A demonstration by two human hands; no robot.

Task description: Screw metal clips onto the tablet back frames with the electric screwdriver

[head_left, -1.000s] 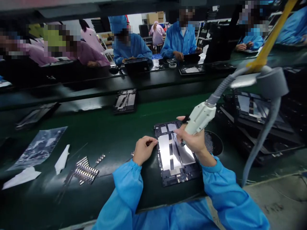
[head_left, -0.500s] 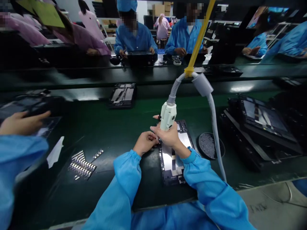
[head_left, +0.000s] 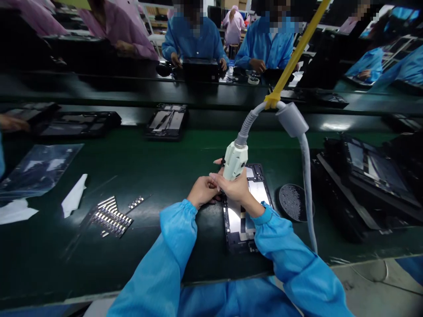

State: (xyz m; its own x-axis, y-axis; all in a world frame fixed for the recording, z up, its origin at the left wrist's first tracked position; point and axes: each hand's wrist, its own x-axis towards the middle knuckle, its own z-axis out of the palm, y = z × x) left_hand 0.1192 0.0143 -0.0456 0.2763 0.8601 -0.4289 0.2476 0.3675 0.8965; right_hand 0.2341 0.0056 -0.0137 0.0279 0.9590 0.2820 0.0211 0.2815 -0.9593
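My right hand (head_left: 235, 187) is wrapped round a pale electric screwdriver (head_left: 235, 160), which leans over the left edge of an opened tablet (head_left: 234, 220). The screwdriver's tip is hidden behind my fingers. My left hand (head_left: 203, 191) meets my right at the tablet's left side, its fingertips pinched together; what they hold, if anything, is too small to make out. The tablet lies flat, showing silvery panels, a dark ribbon and a black frame. Just right of it is a round dark dish (head_left: 292, 202) filled with small pieces, likely screws.
A grey cable (head_left: 307, 185) and yellow strap (head_left: 291, 57) hang over the work. Small metallic strips (head_left: 112, 216) and white paper (head_left: 74, 196) lie left. Stacked tablets (head_left: 370, 176) stand right, another tablet (head_left: 167, 122) behind. A co-worker's hand (head_left: 13, 123) is far left.
The co-worker's hand and sleeve at left have drawn back toward the edge, and the devices there now sit farther back. My view has shifted slightly; my hands stay together at the tablet's left edge.
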